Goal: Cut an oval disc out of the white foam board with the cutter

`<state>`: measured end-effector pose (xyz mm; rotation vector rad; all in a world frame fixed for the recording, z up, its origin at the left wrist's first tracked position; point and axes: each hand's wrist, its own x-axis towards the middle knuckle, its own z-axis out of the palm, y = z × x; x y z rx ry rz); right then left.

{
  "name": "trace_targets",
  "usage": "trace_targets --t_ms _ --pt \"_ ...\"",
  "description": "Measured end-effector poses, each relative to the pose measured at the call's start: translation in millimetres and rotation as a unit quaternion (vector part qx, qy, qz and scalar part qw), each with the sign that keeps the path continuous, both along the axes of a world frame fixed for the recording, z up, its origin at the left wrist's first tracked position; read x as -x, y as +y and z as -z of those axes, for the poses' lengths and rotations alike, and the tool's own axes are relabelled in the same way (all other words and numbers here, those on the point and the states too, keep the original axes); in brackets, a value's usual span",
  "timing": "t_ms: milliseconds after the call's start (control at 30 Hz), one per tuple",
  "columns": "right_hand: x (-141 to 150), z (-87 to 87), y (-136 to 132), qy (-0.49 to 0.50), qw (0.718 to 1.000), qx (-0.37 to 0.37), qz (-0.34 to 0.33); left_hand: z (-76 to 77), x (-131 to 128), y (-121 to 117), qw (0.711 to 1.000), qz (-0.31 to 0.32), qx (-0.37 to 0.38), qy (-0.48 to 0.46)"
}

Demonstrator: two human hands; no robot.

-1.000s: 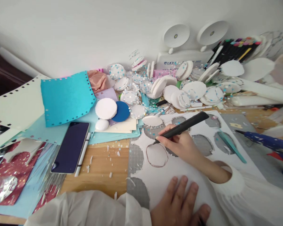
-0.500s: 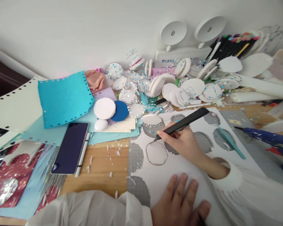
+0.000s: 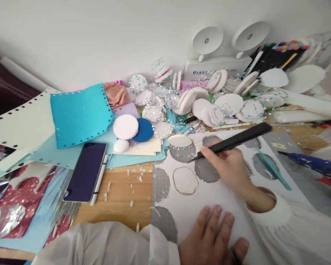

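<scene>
My right hand (image 3: pixel 231 167) grips a slim black craft knife (image 3: pixel 237 140), its thin pointed tip just above the sheet and apart from the drawn circle. A circle outlined in brown (image 3: pixel 185 180) lies on the white foam sheet (image 3: pixel 209 197). Below it, my left hand (image 3: pixel 209 239) lies flat on the sheet with fingers spread. Several round holes with ragged edges show the grey cutting mat (image 3: pixel 164 224) beneath. A white foam disc (image 3: pixel 180 141) rests at the sheet's far edge. A slim teal tool (image 3: pixel 274 172) lies across a hole at right.
A phone (image 3: pixel 85 172) and a white pen (image 3: pixel 99 180) lie left of the mat. A blue glue gun (image 3: pixel 311 163) is at right. Foam discs (image 3: pixel 184 101) pile up along the wall, near a twin-head lamp (image 3: pixel 217 68). Turquoise felt (image 3: pixel 81 116) covers papers at left.
My right hand has lifted the knife off the circle's upper edge and moved it up and right. My left hand stays flat on the sheet. The view has shifted slightly.
</scene>
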<state>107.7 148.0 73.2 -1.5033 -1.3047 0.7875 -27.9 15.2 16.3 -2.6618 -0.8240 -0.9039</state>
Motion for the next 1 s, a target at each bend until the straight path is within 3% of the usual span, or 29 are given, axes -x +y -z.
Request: trace_targets --t_ms 133,400,1000 --pt "-11 -2.3 0 0.044 0.998 0.003 0.040 2.9 -2 -1 1.000 0.005 0.012 0.004" --pt "15 -0.6 -4 0.078 0.985 0.087 -0.125 -2.9 3 1 0.999 0.029 0.018 0.034" --pt "15 1.0 2 0.037 0.980 0.078 -0.178 9.3 -6 -3 1.000 0.003 0.007 -0.025"
